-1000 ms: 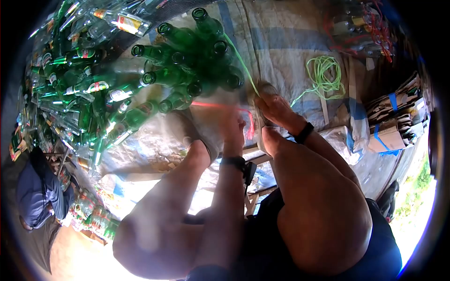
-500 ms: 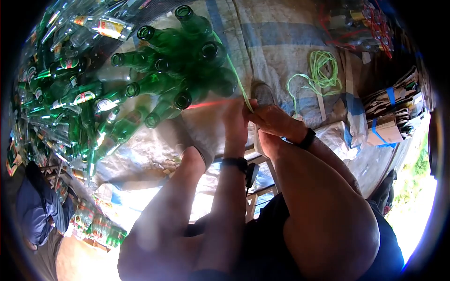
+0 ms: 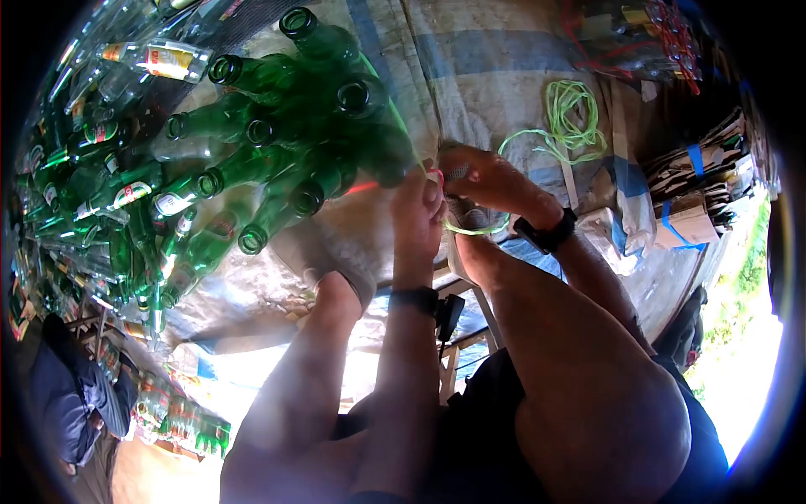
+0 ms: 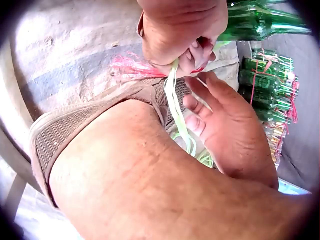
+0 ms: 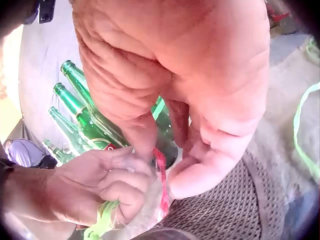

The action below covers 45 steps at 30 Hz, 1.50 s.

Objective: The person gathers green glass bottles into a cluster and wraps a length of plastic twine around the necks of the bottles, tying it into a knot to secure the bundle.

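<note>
In the head view, my left hand (image 3: 417,214) is a fist beside a standing cluster of green glass bottles (image 3: 290,118). It grips green plastic twine (image 4: 172,92), whose strands hang below the fist in the left wrist view. The twine also runs along the bottles' right side. Red plastic twine (image 5: 162,185) shows at the fist, its frayed end spread behind in the left wrist view. My right hand (image 3: 495,181) is close on the right. Its thumb and fingers stand apart around the red strand in the right wrist view, a gap showing between them.
Loose bottles (image 3: 126,197) are heaped at the left. A coil of green twine (image 3: 575,122) lies on the sheet at right, near stacked cardboard (image 3: 693,193). Red-tied bottles (image 3: 634,38) stand behind. My shoes (image 3: 336,260) flank the work. Another person (image 3: 71,386) is at far left.
My right hand first pulled the green twine taut, came in to the left hand, then let it go. The left hand now grips the green twine. The bottles shifted left in view.
</note>
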Available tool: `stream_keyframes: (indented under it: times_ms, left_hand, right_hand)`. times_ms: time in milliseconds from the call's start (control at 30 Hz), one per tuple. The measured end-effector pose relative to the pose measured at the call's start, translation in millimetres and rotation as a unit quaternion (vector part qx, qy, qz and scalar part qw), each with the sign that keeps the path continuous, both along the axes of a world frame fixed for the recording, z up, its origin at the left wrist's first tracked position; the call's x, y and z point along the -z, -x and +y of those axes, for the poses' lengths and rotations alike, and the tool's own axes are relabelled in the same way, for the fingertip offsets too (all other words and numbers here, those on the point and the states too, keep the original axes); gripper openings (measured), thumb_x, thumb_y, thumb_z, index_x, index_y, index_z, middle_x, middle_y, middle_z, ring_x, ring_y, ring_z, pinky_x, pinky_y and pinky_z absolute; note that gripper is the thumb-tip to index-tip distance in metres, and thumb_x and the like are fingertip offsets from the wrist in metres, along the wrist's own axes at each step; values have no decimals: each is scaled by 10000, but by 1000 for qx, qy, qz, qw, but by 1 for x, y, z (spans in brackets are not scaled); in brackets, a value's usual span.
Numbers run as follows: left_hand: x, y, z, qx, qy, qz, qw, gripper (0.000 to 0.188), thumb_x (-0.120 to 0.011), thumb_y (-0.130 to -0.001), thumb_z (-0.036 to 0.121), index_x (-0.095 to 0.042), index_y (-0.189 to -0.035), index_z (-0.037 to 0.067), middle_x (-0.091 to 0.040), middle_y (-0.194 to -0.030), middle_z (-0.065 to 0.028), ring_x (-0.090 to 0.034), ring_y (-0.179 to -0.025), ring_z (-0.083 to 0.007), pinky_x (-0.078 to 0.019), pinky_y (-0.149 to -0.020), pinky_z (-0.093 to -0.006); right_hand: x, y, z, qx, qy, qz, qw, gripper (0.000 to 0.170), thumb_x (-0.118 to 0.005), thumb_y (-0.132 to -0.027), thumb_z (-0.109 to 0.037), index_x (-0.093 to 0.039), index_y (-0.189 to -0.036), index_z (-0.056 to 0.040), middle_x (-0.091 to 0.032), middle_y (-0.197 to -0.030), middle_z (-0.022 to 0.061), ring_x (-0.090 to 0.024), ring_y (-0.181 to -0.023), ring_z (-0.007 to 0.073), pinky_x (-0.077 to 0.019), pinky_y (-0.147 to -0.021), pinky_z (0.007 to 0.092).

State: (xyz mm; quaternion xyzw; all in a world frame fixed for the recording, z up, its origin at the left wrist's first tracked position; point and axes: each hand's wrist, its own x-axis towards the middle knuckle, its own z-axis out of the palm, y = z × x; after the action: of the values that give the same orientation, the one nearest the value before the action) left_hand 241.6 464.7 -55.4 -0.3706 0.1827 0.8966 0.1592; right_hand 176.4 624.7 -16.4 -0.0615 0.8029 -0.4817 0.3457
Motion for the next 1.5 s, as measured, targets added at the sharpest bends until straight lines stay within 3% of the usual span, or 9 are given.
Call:
stream_keyframes:
  times_ms: [133,300,400,633,1033,1233,1333,1433,1500]
  left_hand:
    - [-11,3,-1,12,8,41,999,193,-623,-1045,275,-676,-1082,93,-405,-654,88,-301,-500,-22,-214,-449,-220]
    - [0,8,-1,32,10,-36,999,117,-620,-1047,226,-674,-1041,123,-385,-632,81,-306,-502,-24,-211,-437,-230]
    - [7,5,6,13,12,-30,999,79,-646,-1035,219,-665,-998,152,-387,-637,81,-310,-501,-30,-215,-439,-232]
    - [9,3,4,-37,24,-43,998,159,-720,-993,228,-604,-887,210,-412,-665,94,-323,-503,-37,-221,-447,-235]
    - [14,8,7,-76,36,-20,996,115,-704,-990,142,-610,-991,209,-490,-744,76,-332,-508,-46,-259,-445,-222]
    - [9,10,8,-69,16,-32,997,110,-713,-981,149,-625,-1022,202,-498,-760,77,-330,-514,-38,-250,-445,-220]
    - [9,10,3,-47,8,-45,998,145,-742,-953,165,-647,-1060,192,-504,-744,77,-331,-515,-31,-237,-442,-217]
    - [10,14,-2,-2,64,-15,998,204,-780,-916,192,-676,-1091,184,-501,-719,81,-335,-515,-25,-222,-441,-215]
    - [2,16,0,3,101,-32,994,197,-795,-901,186,-695,-1071,178,-517,-721,85,-342,-517,-22,-219,-443,-213]
  right_hand:
    - [12,-5,-11,31,66,-139,988,298,-688,-945,-103,-649,-1223,-1,-720,-988,81,-677,-748,124,-553,-640,282]
    - [34,-11,1,-74,65,149,984,159,-655,-977,-82,-698,-1096,13,-690,-855,64,-656,-716,97,-532,-577,268]
    - [43,-5,13,24,145,-86,985,157,-626,-1000,-103,-706,-1074,9,-677,-807,59,-634,-700,93,-522,-584,272]
    - [36,20,15,-2,19,45,999,47,-679,-897,-53,-717,-915,-30,-723,-816,107,-705,-735,165,-568,-669,342]
    - [53,18,34,-5,-49,-8,999,215,-605,-985,-173,-711,-932,7,-596,-719,32,-554,-673,110,-462,-609,311]
    - [46,20,35,-71,10,95,993,212,-596,-990,-160,-702,-907,4,-553,-684,4,-523,-614,104,-430,-553,294]
    - [22,30,24,90,103,-163,977,227,-563,-1008,-151,-664,-867,-5,-449,-623,-31,-387,-511,50,-335,-455,258]
    - [3,43,21,105,127,-246,955,75,-588,-888,-55,-643,-840,-37,-477,-663,1,-482,-601,83,-390,-532,274]
    - [3,42,14,81,150,-177,969,182,-536,-959,-111,-648,-848,-20,-431,-646,-19,-418,-560,70,-363,-498,272]
